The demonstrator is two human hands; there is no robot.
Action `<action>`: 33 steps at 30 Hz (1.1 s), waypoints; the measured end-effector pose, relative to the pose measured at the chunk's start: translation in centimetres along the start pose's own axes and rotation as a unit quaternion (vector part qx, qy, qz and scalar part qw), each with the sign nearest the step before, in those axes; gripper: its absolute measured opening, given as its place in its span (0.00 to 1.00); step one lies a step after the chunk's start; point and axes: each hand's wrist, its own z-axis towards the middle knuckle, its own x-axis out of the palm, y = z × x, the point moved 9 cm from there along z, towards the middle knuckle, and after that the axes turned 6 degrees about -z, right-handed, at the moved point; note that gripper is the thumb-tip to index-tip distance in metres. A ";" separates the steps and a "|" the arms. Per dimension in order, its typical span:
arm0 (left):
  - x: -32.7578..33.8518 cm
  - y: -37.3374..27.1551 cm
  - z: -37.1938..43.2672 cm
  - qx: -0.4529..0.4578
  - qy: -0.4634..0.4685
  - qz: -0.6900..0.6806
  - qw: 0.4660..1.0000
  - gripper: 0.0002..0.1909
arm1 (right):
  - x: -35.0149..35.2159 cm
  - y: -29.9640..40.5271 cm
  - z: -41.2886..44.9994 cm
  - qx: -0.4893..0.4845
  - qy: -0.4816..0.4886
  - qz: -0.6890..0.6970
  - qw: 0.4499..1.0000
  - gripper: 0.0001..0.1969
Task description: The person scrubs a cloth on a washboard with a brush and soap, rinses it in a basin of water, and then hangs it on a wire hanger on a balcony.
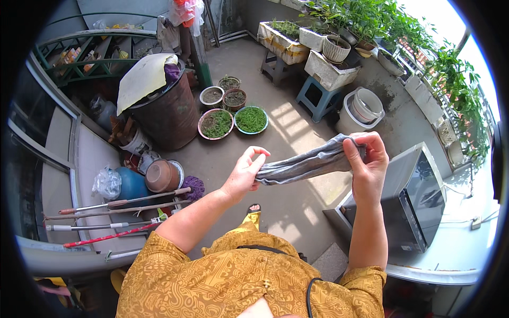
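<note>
A grey piece of cloth (304,165), possibly a sock, is stretched between my two hands in front of my chest. My left hand (246,169) pinches its narrower end between thumb and fingers. At the other end, slightly higher, my right hand (368,163) grips the wider part, thumb towards me. Lengthwise folds run along the fabric. Concrete floor (222,167) lies below the cloth, with patches of sunlight on it.
A washing machine (413,198) stands at my right. Potted plants (251,120) sit on the floor ahead, beside a large dark barrel (167,111). Mops and poles (119,202) lean at my left. A blue stool (318,97) carries a foam planter (330,73); nested white buckets (360,109) stand near it.
</note>
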 end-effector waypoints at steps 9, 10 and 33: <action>11.7 -16.5 18.5 0.272 0.273 0.063 0.921 0.16 | -0.5 -10.6 20.5 0.048 0.083 -0.018 0.995 0.07; 13.5 -18.5 19.0 0.228 0.368 -0.039 0.901 0.15 | -1.0 -11.5 22.8 0.036 0.086 -0.022 0.995 0.07; 16.0 -40.9 61.3 0.368 0.513 -0.222 0.743 0.16 | 9.2 -37.3 73.1 -0.033 0.273 0.041 0.961 0.08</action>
